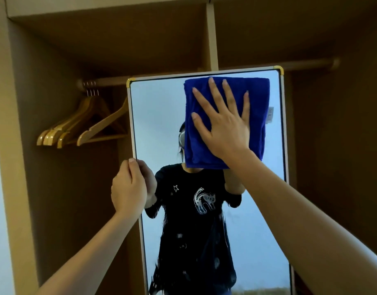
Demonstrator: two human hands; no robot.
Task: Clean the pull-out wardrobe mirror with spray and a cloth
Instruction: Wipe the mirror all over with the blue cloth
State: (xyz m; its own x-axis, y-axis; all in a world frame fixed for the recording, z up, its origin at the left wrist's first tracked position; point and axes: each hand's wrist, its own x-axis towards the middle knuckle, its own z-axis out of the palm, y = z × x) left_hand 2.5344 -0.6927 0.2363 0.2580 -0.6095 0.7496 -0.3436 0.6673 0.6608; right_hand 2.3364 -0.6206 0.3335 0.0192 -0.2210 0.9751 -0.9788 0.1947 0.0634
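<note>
Left hand (pixel 129 188) grips the left edge of the mirror (pixel 162 116) frame, fingers curled round it. Right hand (pixel 222 122) lies flat, fingers spread straight, pressing the folded blue cloth (pixel 257 94) against the glass near the top right corner. Behind, wooden hangers (pixel 83 124) hang on the wardrobe rail (pixel 110 80).

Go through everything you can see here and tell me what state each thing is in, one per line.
mirror: pulled out, spotty lower down.
blue cloth: folded, pressed flat on the glass near the top.
right hand: fingers spread, pressing the cloth.
left hand: gripping the mirror's left edge.
wooden hangers: hanging bare on the rail.
</note>
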